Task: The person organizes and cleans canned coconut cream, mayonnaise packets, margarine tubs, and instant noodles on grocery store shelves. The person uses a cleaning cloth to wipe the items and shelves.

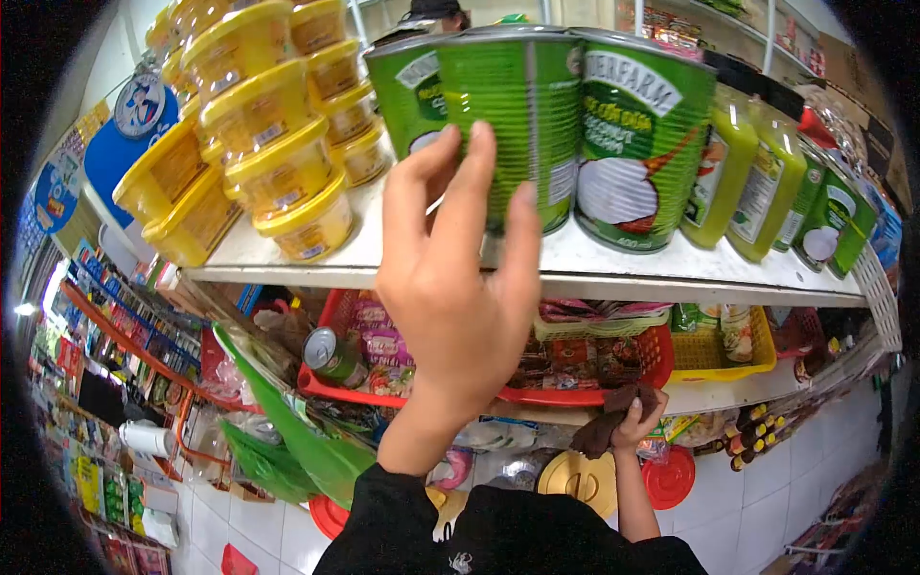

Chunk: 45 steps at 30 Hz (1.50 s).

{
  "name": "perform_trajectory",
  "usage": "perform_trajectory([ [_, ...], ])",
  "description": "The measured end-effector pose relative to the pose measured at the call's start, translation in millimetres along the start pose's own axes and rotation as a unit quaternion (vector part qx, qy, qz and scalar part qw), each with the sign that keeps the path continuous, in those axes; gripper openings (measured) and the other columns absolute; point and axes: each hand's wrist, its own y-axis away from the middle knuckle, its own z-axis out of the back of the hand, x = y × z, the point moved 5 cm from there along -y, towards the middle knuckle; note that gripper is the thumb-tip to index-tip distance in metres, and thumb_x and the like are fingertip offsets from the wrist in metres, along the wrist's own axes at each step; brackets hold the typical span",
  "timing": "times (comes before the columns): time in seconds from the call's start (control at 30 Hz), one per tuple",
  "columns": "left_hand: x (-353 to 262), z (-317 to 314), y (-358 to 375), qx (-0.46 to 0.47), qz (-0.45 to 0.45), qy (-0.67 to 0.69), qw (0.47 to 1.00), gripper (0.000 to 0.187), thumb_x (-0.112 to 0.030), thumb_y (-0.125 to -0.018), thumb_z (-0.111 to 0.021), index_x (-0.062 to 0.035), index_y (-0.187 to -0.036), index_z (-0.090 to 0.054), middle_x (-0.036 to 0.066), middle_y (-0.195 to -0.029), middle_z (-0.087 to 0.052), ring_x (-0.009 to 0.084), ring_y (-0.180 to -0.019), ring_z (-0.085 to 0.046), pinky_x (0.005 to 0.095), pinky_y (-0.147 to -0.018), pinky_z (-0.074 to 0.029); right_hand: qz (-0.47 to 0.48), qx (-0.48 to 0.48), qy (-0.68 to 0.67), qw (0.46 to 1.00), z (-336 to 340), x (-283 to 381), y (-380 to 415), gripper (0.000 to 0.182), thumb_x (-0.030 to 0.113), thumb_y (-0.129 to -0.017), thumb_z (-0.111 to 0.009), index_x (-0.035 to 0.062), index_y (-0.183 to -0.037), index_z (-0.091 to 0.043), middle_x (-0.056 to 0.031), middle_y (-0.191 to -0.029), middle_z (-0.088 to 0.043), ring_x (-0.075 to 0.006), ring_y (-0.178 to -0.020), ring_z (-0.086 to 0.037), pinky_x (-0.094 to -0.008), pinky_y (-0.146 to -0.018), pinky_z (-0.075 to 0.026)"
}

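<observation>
My left hand (460, 259) is raised in front of the top shelf, fingers apart, close to a green can (537, 125) whose side seam faces me. Whether the fingertips touch it cannot be told. Another green can (407, 86) stands to its left, partly behind my fingers, and a green coconut can (632, 144) stands to its right. Lower right, my right hand (640, 420) grips a crumpled dark brown cloth (601, 431) beside the lower shelf's edge.
Stacked yellow tubs (278, 163) stand left on the white shelf (383, 273); green bottles (767, 187) stand right. Below are a red basket (556, 395) of packets, a yellow basket (767, 350) and a lone can (331, 355). Part of a person (436, 11) shows behind the shelf.
</observation>
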Motion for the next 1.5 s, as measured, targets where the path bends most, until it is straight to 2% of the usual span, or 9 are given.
perform_trajectory([
  [0.2,27.0,62.2,82.3,-0.135,-0.126,-0.04,0.982,0.032,-0.009,-0.063,-0.064,-0.0143,-0.092,-0.05,0.015,-0.11,-0.04,0.0299,-0.1,-0.04,0.0408,-0.086,-0.034,0.025,-0.029,0.014,0.999,-2.0,2.4,-3.2,0.025,0.022,-0.083,-0.044,-0.0006,-0.094,-0.042,-0.0071,-0.081,-0.045,-0.0153,-0.073,-0.042,-0.0302,-0.071,-0.037],
  [0.37,151.4,105.1,142.9,0.07,0.232,-0.424,0.873,0.075,-0.019,-0.063,-0.07,-0.0082,-0.126,-0.031,0.029,-0.128,-0.019,0.0454,-0.118,-0.019,0.0505,-0.095,-0.018,0.018,-0.006,-0.027,0.999,3.5,-21.9,2.2,0.029,0.025,-0.083,-0.046,0.0002,-0.098,-0.041,-0.0077,-0.088,-0.043,-0.0162,-0.077,-0.042,-0.0294,-0.072,-0.037],
  [0.47,248.8,148.6,197.9,0.29,0.399,-0.513,0.702,0.074,-0.023,-0.062,-0.073,-0.008,-0.124,-0.037,0.028,-0.117,-0.034,0.0423,-0.108,-0.036,0.0522,-0.091,-0.026,0.043,0.0,-0.008,0.999,-0.6,-2.3,-3.3,0.027,0.025,-0.084,-0.046,0.0004,-0.095,-0.042,-0.007,-0.082,-0.045,-0.014,-0.07,-0.043,-0.0273,-0.065,-0.039],
  [0.53,240.8,150.3,189.6,0.243,0.44,-0.462,0.73,0.058,-0.021,-0.06,-0.074,-0.0069,-0.112,-0.051,0.024,-0.111,-0.038,0.0387,-0.102,-0.041,0.0491,-0.086,-0.032,0.02,0.0,-0.036,0.999,-2.9,-1.3,-4.1,0.028,0.025,-0.084,-0.046,0.0002,-0.095,-0.042,-0.007,-0.083,-0.045,-0.014,-0.071,-0.043,-0.0274,-0.066,-0.039],
  [0.8,145.8,152.1,158.9,0.094,0.118,-0.287,0.946,0.035,-0.016,-0.052,-0.076,-0.0145,-0.086,-0.066,0.014,-0.097,-0.04,0.0311,-0.094,-0.042,0.0399,-0.078,-0.037,0.013,0.005,0.002,1.0,-0.9,4.3,-5.0,0.028,0.024,-0.083,-0.046,-0.0003,-0.095,-0.043,-0.0062,-0.085,-0.044,-0.0154,-0.077,-0.042,-0.0288,-0.074,-0.036],
  [0.93,43.2,156.4,102.0,-0.041,-0.106,-0.287,0.951,0.07,-0.021,-0.054,-0.078,-0.0306,-0.114,-0.044,0.012,-0.107,-0.032,0.0347,-0.099,-0.04,0.0475,-0.081,-0.041,0.027,0.019,0.036,0.999,1.3,2.8,-3.5,0.028,0.025,-0.083,-0.045,-0.0006,-0.096,-0.043,-0.0069,-0.088,-0.045,-0.016,-0.08,-0.042,-0.0287,-0.076,-0.035],
  [1.2,-11.3,105.2,15.0,-0.171,-0.124,-0.025,0.977,0.083,-0.006,-0.065,-0.065,-0.0109,-0.131,-0.015,0.021,-0.111,-0.044,0.0344,-0.09,-0.052,0.0462,-0.075,-0.05,0.008,0.023,0.037,0.999,2.3,-1.5,-2.6,0.028,0.02,-0.083,-0.046,0.0,-0.102,-0.041,-0.0085,-0.095,-0.045,-0.0171,-0.085,-0.043,-0.0298,-0.078,-0.036],
  [1.37,-2.3,49.2,-27.2,-0.143,-0.067,0.008,0.987,0.076,-0.012,-0.06,-0.078,-0.0074,-0.125,-0.039,0.009,-0.103,-0.045,0.0188,-0.088,-0.053,0.0282,-0.077,-0.045,-0.019,0.02,0.015,1.0,0.2,5.6,-4.0,0.028,0.023,-0.084,-0.047,-0.0004,-0.099,-0.043,-0.0082,-0.09,-0.048,-0.0174,-0.082,-0.044,-0.0301,-0.078,-0.036],
  [1.5,-0.5,39.0,-42.5,-0.131,-0.068,-0.08,0.986,0.069,-0.017,-0.063,-0.077,-0.008,-0.123,-0.043,0.009,-0.099,-0.042,0.0181,-0.095,-0.046,0.0305,-0.084,-0.038,0.002,0.004,0.063,0.998,3.8,-7.0,-1.7,0.028,0.023,-0.084,-0.048,-0.0002,-0.099,-0.043,-0.007,-0.091,-0.047,-0.0166,-0.083,-0.043,-0.0296,-0.079,-0.035],
])
